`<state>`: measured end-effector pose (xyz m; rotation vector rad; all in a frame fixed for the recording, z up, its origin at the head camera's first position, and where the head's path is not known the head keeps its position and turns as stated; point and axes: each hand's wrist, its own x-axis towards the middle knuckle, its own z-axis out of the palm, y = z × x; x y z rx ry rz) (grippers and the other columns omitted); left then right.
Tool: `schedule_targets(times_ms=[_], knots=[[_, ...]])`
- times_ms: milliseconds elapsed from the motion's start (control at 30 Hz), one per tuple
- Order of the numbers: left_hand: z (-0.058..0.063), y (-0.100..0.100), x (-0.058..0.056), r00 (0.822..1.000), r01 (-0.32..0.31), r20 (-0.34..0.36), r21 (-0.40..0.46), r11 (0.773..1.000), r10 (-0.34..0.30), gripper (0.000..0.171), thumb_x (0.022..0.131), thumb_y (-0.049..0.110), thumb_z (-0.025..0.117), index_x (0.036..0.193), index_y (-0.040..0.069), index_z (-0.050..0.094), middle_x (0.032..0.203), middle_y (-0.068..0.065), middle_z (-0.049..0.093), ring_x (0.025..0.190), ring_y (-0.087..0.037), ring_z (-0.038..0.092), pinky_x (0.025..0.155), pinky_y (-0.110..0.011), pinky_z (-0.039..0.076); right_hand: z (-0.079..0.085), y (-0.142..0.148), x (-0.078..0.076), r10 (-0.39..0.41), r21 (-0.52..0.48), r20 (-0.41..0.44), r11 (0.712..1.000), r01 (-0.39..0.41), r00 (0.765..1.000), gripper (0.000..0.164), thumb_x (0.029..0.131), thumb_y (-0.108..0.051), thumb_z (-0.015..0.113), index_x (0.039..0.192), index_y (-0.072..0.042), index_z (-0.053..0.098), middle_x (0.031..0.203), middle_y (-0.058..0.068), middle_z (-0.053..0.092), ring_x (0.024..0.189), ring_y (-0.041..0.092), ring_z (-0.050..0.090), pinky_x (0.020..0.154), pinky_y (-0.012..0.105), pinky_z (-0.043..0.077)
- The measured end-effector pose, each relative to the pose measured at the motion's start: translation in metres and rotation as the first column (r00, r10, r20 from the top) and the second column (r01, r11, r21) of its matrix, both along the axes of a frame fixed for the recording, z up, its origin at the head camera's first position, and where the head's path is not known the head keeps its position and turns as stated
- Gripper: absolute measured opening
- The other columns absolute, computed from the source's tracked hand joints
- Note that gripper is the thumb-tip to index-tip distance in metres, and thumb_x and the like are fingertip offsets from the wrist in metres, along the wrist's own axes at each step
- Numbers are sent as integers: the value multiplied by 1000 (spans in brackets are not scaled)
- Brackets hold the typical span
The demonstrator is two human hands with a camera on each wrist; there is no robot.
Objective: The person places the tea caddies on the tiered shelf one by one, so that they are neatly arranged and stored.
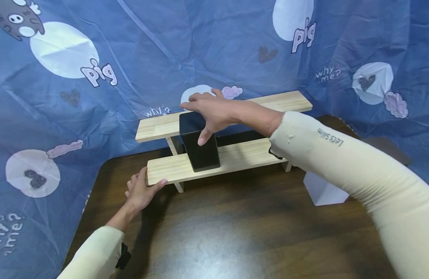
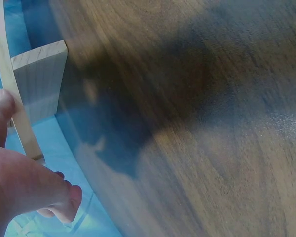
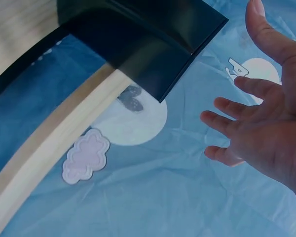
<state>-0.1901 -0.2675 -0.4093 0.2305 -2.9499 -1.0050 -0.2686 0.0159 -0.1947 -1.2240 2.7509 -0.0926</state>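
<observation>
A two-step wooden shelf [image 1: 242,155] with pale boards stands on the table. At the left end of its lower board, my left hand [image 1: 139,193] grips the board, thumb on the front edge and fingers round the end. A tall black box [image 1: 202,152] stands upright on that lower board, in front of the upper board [image 1: 278,101]. Just over the box's top is my right hand [image 1: 214,112], fingers spread. The right wrist view shows a gap between this hand [image 3: 266,118] and the black box [image 3: 153,44].
A white block-like object [image 1: 324,192] stands on the brown table [image 1: 218,224] at the right, partly hidden by the right sleeve [image 1: 326,151]. Behind the shelf hangs a blue printed cloth [image 1: 218,46]. A dark brown flat thing [image 1: 386,149] lies at the right.
</observation>
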Motion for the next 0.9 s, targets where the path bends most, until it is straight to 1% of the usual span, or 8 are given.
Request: schedule_targets(times_ms=[133, 267, 400, 500, 600, 900], knots=[[2, -2, -1, 1000, -3, -5, -2, 1000, 3, 92, 85, 53, 66, 152, 7, 20, 140, -33, 28, 126, -46, 22, 92, -61, 19, 1, 12, 5, 11, -22, -14, 1000, -11, 1000, 103, 73, -46, 82, 154, -19, 24, 156, 11, 23, 142, 27, 22, 110, 58, 2], [4, -2, -2, 1000, -1, -8, 0, 1000, 1, 92, 85, 53, 66, 152, 7, 21, 141, -33, 28, 126, -46, 22, 92, -61, 20, 0, 26, 9, 2, -39, -27, 999, -3, 1000, 102, 72, -43, 83, 153, -18, 25, 156, 12, 23, 143, 28, 22, 111, 57, 1], [4, -1, -3, 1000, 0, -10, 0, 1000, 0, 92, 86, 53, 66, 151, 7, 21, 141, -33, 28, 126, -47, 22, 91, -61, 20, -5, 45, 16, 10, -69, -46, 998, -13, 999, 101, 71, -41, 84, 152, -15, 29, 155, 15, 24, 143, 29, 20, 111, 58, 0], [4, -1, -3, 1000, -3, -8, 0, 1000, 3, 92, 86, 53, 66, 151, 7, 21, 141, -33, 28, 127, -47, 21, 91, -61, 20, -12, 60, 23, 35, -82, -71, 996, -41, 997, 100, 70, -41, 85, 150, -13, 32, 154, 17, 25, 143, 30, 20, 110, 59, 3], [3, -1, -2, 1000, -1, -11, 1, 1000, 1, 91, 86, 52, 66, 151, 8, 21, 140, -33, 28, 127, -47, 21, 91, -61, 20, -18, 76, 30, 49, -87, -77, 995, -55, 996, 100, 70, -42, 85, 150, -11, 33, 154, 19, 25, 143, 32, 20, 110, 59, 5], [0, 0, 1, 1000, -2, -9, -5, 1000, 2, 90, 86, 51, 66, 151, 8, 22, 139, -33, 30, 126, -47, 22, 91, -61, 21, -26, 118, 51, 42, -124, -95, 991, -54, 995, 99, 69, -42, 84, 149, -11, 34, 155, 18, 25, 142, 34, 19, 110, 60, 6]])
